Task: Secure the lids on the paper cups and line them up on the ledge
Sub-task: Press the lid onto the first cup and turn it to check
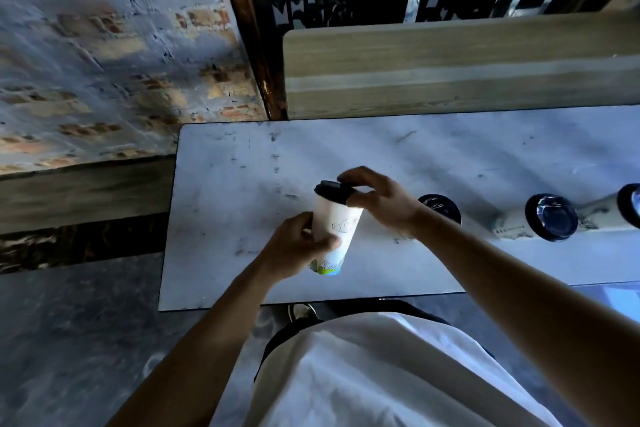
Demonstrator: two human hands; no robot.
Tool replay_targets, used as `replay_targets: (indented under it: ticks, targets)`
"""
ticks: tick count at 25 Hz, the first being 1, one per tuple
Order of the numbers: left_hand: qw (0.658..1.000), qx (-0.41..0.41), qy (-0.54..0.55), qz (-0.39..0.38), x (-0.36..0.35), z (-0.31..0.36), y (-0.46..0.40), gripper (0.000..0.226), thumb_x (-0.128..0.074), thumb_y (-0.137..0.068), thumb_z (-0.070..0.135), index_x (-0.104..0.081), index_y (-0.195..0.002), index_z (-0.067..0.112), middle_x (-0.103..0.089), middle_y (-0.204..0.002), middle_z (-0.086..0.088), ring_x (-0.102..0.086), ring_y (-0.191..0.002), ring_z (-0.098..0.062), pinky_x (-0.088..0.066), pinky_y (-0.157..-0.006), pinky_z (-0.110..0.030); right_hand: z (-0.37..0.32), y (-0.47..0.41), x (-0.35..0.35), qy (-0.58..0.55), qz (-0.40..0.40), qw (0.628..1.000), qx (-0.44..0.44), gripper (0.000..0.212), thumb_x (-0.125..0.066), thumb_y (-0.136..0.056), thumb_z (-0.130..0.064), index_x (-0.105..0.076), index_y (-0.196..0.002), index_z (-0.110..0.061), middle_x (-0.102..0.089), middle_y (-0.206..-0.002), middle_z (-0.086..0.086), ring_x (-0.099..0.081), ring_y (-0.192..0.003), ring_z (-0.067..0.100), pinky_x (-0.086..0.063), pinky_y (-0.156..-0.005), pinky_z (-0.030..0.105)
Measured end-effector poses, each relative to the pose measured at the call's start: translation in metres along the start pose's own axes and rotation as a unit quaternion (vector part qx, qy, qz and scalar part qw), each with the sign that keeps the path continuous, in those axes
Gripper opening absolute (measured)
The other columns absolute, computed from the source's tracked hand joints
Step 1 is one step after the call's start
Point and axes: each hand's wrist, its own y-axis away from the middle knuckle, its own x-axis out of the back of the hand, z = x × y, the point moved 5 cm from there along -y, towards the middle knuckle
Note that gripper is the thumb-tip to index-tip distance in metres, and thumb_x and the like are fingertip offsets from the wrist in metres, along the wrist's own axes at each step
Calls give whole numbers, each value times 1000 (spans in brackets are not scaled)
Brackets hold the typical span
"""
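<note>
Pressing down on the black lid [333,191], the fingertips [343,179] of the right hand [377,199] curl over its far rim while the thumb sits at the near rim, so the hand is pinching the lid against the cup mouth. The left hand [298,246] wraps the middle of the white paper cup [335,230], thumb across the front and fingers curled behind, holding it tilted with its base just above or barely touching the white table [242,184], near the middle of the front edge; which of the two cannot be told.

To seat the lid well, I judge the cup should first stand flat on the table, so the push goes straight down instead of buckling the paper wall. The left hand's grip should stay light and low. The right fingers would do best working around the rim, since the lid looks slightly higher on its left side and may not yet be caught there.

Three lidded cups [551,217] lie toward the right edge, well apart from the hands. Behind the table's back edge runs the wooden ledge [450,73], where the cups belong.
</note>
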Motion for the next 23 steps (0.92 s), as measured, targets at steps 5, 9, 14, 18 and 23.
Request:
replay_targets:
  ticks: [5, 9, 14, 18, 23]
  targets:
    - [992, 17, 112, 56, 1, 47, 24, 34, -72, -77, 41, -70, -103, 19, -77, -90, -9, -77, -81, -28, -62, -68, -44, -14, -5, 5, -169, -25, 985, -13, 33, -51, -87, -26, -70, -113, -28, -70, -110, 15, -65, -96, 18, -55, -89, 32]
    - [977, 94, 189, 15, -4, 63, 38, 46, -68, -79, 39, -69, -105, 1, -71, -81, -20, -73, -70, -41, -58, -54, -39, -4, -11, 0, -193, -29, 977, -80, 37, -55, -89, -52, -71, -99, -21, -71, -100, 7, -67, -95, 24, -54, -95, 41]
    - [974, 116, 196, 13, -15, 62, 41, 52, -72, -72, 41, -70, -105, 1, -72, -83, -21, -72, -72, -39, -56, -52, -36, -1, -15, -2, -217, 1, 971, -100, 45, -65, -72, -66, -71, -80, -22, -66, -86, 15, -60, -83, 32, -42, -79, 41]
    - [977, 111, 178, 29, -20, 56, 37, 59, -77, -63, 47, -70, -105, 7, -74, -86, -16, -75, -76, -40, -57, -57, -37, 1, -15, -8, -226, 15, 968, -104, 47, -69, -62, -56, -76, -94, -22, -74, -104, 15, -64, -97, 39, -46, -89, 48]
    - [985, 93, 141, 33, -20, 57, 37, 40, -73, -72, 41, -71, -99, 13, -74, -79, -11, -73, -67, -32, -56, -58, -38, -1, -10, -8, -265, -23, 961, -81, 43, -47, -91, -38, -77, -118, -24, -73, -122, 24, -67, -112, 46, -41, -110, 64]
